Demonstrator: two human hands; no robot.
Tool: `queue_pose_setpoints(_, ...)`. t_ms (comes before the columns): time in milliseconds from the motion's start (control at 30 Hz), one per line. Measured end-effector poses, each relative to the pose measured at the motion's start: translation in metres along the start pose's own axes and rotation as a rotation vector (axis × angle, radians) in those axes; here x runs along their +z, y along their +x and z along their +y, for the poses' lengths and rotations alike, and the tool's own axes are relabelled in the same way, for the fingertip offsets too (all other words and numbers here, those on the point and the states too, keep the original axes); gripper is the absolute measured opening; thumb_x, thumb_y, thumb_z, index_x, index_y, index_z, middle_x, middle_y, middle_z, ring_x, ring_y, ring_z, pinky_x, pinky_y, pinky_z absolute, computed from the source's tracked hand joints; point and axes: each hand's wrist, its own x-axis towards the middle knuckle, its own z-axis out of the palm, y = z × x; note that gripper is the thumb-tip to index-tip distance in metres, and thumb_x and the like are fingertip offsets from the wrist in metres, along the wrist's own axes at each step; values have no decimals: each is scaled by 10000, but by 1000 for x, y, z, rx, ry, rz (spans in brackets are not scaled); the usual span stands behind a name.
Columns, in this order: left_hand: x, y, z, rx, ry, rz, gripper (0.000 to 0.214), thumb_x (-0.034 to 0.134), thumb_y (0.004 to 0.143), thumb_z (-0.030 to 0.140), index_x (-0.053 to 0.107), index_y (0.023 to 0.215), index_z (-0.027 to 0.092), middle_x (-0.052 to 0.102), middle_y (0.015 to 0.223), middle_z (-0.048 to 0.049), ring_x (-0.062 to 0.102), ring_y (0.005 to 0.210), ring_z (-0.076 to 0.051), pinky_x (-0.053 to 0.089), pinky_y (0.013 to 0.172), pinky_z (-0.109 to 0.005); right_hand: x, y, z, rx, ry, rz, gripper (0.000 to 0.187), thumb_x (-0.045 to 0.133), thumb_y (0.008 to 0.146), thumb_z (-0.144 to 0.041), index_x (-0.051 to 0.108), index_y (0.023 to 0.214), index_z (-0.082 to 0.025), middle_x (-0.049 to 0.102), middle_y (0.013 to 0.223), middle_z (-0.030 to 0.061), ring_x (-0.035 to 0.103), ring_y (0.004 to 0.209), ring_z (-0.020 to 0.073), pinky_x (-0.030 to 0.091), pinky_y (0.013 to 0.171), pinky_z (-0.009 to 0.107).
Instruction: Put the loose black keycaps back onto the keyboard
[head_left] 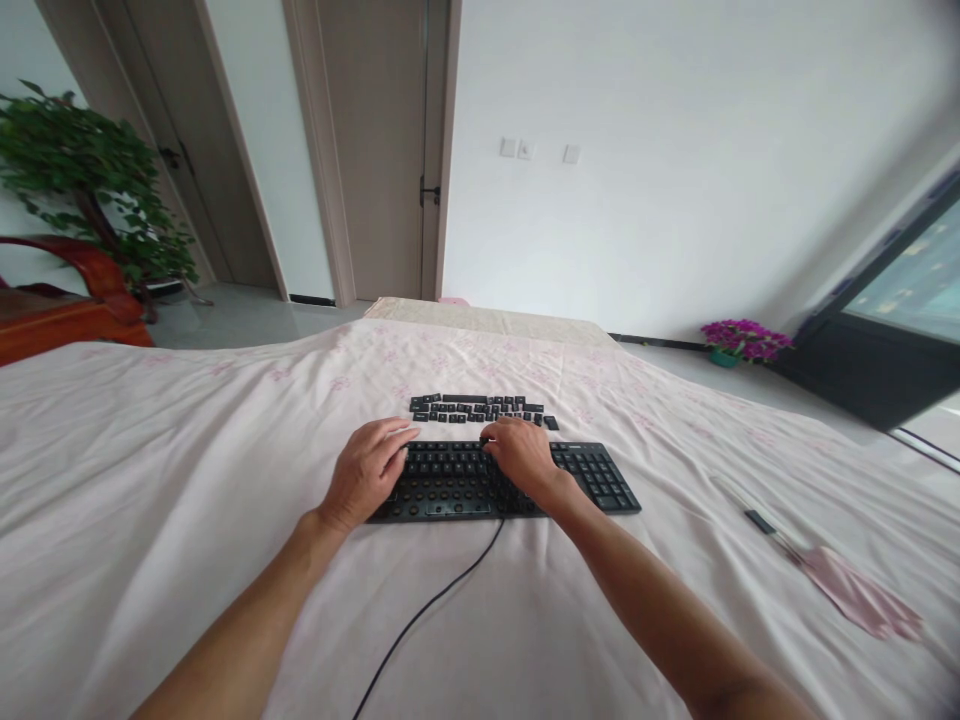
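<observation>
A black computer keyboard [442, 508] lies on the pink-white cloth, its nearer rows bare of keycaps and its farther rows and number pad still capped. My left hand [367, 470] rests at its far left corner, fingers stretched and thumb apart, holding nothing. Over the middle of the far edge, my right hand [521, 455] has thumb and fingers pinched together on a small dark piece, apparently a keycap [484, 440]. This hand covers part of the keys. Beyond the keyboard, loose black keycaps [463, 399] lie in rows, a long spacebar among them.
A black cable [427, 605] runs from the keyboard's near edge towards me. To the right lie a thin rod with a black part [760, 521] and a pink cloth piece [862, 595]. Purple flowers [742, 340] and a leafy plant [82, 170] stand beyond the cloth [225, 480].
</observation>
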Motion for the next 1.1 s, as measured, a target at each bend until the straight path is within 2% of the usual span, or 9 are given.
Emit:
queue_pose_setpoints(100,3,9,50,241,-15,-48,482,486,904,223,486,1383,268,525,1328,-103,457,1275,-254,367,1090,-461,-2,0,-5,-12,7,6,221,538,887,-281,709,1023,-251,694,1041,44,604,1005,199,399,805,268)
queue_pose_setpoints(167,11,10,78,349,-36,-122,589,513,904,265,354,1471,256,467,1355,-130,404,1308,-273,363,1091,-487,-4,0,-8,-24,11,-3,241,517,892,-272,703,1043,-249,693,1053,51,605,1002,197,402,801,267)
queue_pose_setpoints(233,23,9,95,382,-40,-153,676,530,902,345,252,1513,260,431,1346,-149,386,1301,-296,381,1066,-527,-4,0,-10,-32,7,-23,253,507,892,-274,701,1051,-247,690,1064,59,607,992,200,409,787,270)
queue_pose_setpoints(300,34,6,102,377,-21,-158,707,545,890,406,239,1516,283,418,1314,-146,411,1253,-302,404,1037,-545,-4,1,-13,-33,-1,-31,253,511,887,-278,703,1047,-243,691,1064,64,609,989,204,415,780,273)
queue_pose_setpoints(467,46,2,101,313,29,-131,664,557,882,400,307,1490,313,424,1250,-129,438,1193,-302,434,1010,-548,-4,3,-19,-28,-13,-41,255,495,897,-262,710,1033,-234,697,1043,75,620,976,213,426,759,281)
queue_pose_setpoints(633,41,3,95,322,54,-102,600,558,888,357,377,1457,308,421,1292,-124,390,1265,-305,389,1069,-545,-6,2,-26,-17,-8,-23,256,465,916,-244,697,1023,-245,692,1049,66,620,969,203,430,748,275)
queue_pose_setpoints(767,39,3,88,353,104,-59,535,549,898,345,430,1419,351,443,1293,-100,349,1315,-307,308,1113,-577,-3,-1,-30,-4,18,-2,250,445,929,-241,693,961,-235,694,1025,59,618,963,196,430,757,267)
queue_pose_setpoints(933,38,2,83,367,152,7,496,566,892,352,471,1375,415,435,1353,-75,318,1350,-316,252,1118,-601,1,-3,-33,23,68,14,262,441,933,-261,690,1011,-243,691,1040,56,612,974,202,428,778,268)
queue_pose_setpoints(1100,34,2,80,391,185,23,479,598,872,362,512,1337,436,428,1410,-66,328,1340,-316,239,1110,-600,2,-5,-37,32,95,18,287,429,938,-288,696,1038,-253,699,1032,63,615,968,205,423,743,260)
